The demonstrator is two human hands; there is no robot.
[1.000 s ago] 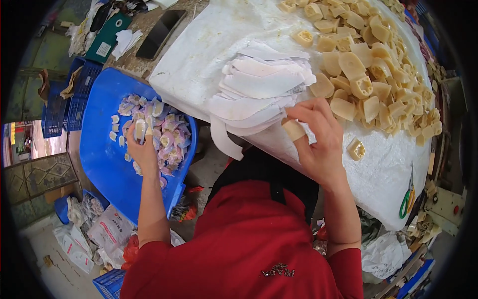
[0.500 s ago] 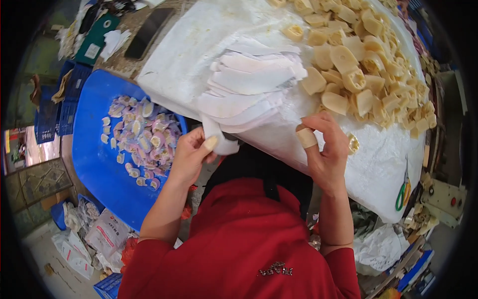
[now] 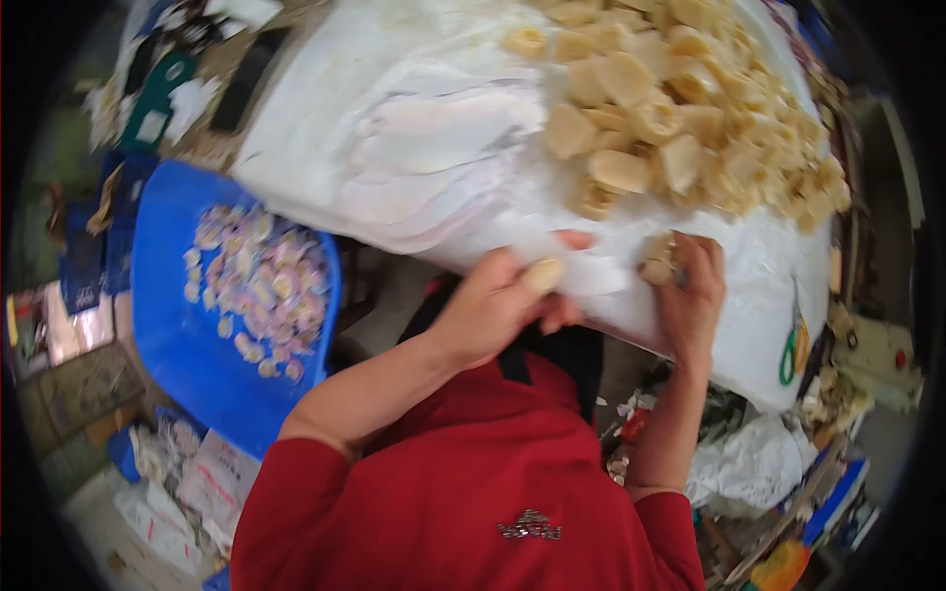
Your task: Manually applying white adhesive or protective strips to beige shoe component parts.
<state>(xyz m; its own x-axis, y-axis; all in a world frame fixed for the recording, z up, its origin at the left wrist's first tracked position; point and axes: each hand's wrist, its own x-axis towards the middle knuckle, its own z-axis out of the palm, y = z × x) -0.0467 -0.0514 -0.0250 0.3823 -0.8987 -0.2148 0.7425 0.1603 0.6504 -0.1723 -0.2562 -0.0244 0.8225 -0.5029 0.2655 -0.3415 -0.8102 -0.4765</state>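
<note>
My left hand pinches a white curved strip at the table's near edge. A beige wrap covers its thumb tip. To the right, my right hand grips a small beige hollow cup-shaped piece; the fingers are partly blurred. The two are a short way apart. Beyond my left hand lies an overlapping stack of white strips on the white-covered table. A large heap of beige cup-shaped pieces fills the far right of the table.
A blue basin at the left holds many wrapped pinkish pieces. Green-handled scissors lie at the table's right edge. A dark flat phone-like object rests at the back left. White bags are on the floor at lower right.
My left hand has moved right with the white strip, away from the basin. My right hand has moved slightly right and picked up a beige cup-shaped piece. The view has shifted a little.
</note>
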